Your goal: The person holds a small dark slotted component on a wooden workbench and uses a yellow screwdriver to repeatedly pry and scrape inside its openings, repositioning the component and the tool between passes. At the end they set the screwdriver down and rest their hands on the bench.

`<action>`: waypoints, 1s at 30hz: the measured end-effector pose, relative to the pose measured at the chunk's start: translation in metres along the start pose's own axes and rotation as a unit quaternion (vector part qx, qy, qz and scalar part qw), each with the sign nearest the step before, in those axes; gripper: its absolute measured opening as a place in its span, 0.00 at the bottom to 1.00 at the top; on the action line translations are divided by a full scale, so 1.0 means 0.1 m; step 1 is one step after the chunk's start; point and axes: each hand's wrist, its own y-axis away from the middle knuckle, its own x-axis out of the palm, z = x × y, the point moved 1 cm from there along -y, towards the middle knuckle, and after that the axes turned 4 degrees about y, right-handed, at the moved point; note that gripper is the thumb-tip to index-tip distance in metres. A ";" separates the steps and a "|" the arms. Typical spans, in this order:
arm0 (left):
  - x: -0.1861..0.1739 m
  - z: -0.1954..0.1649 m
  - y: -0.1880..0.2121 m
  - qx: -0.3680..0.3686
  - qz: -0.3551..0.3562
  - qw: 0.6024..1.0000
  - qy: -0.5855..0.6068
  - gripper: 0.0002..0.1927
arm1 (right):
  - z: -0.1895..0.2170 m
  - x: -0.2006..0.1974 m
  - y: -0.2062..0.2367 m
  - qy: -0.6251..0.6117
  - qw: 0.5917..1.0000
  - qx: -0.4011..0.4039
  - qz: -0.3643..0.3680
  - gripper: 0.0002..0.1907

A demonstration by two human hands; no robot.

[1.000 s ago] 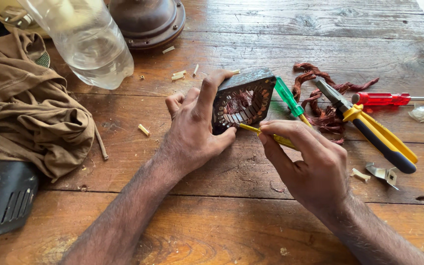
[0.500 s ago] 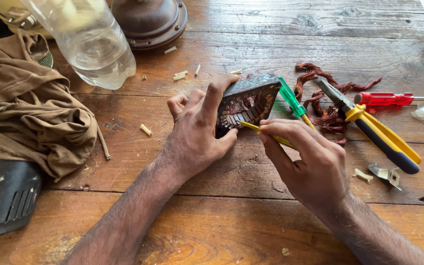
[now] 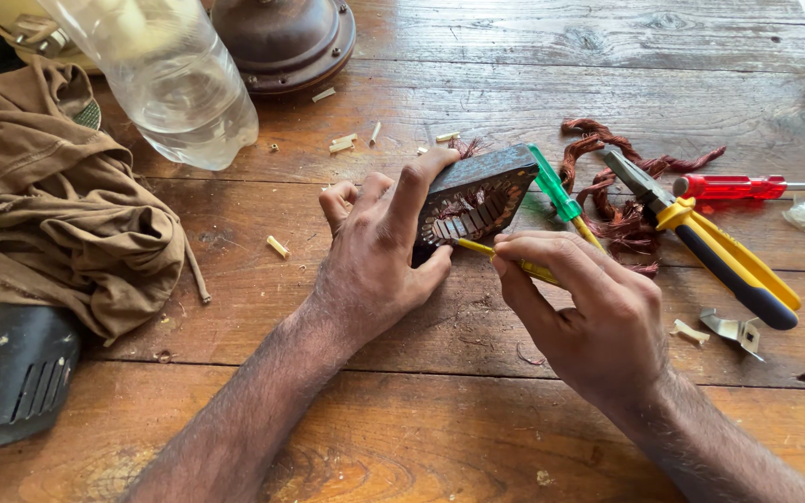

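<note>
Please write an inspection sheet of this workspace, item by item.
Surface: worn wooden table.
Job's things: dark slotted metal block, tilted on the table; thin yellow strip poked into its slots.
Clutter: pliers, red screwdriver, green screwdriver, copper wire tangle, plastic bottle, brown cloth, small yellowish scraps.
Grippers: left hand steadies the block; right hand pinches the strip.
Cables: nothing seen.
Surroundings: round brown metal housing at the far edge.

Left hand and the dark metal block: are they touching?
Touching. The head view shows the left hand gripping the metal block, fingers across its top edge and thumb pressed beneath.
</note>
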 end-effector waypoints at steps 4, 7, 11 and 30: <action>0.02 0.00 0.00 -0.007 0.011 1.000 -0.001 0.47 | 0.00 0.00 0.00 0.002 1.000 0.000 0.003 0.10; 0.02 0.00 0.00 -0.012 0.020 1.000 0.000 0.46 | -0.01 0.00 0.00 0.002 1.000 -0.008 0.008 0.10; 0.02 0.00 0.00 0.001 0.010 1.000 -0.002 0.46 | -0.01 0.01 0.00 0.001 1.000 -0.006 0.011 0.10; 0.07 -0.02 0.01 0.019 -0.004 1.000 -0.017 0.45 | -0.12 0.00 -0.05 0.019 0.996 -0.091 0.005 0.07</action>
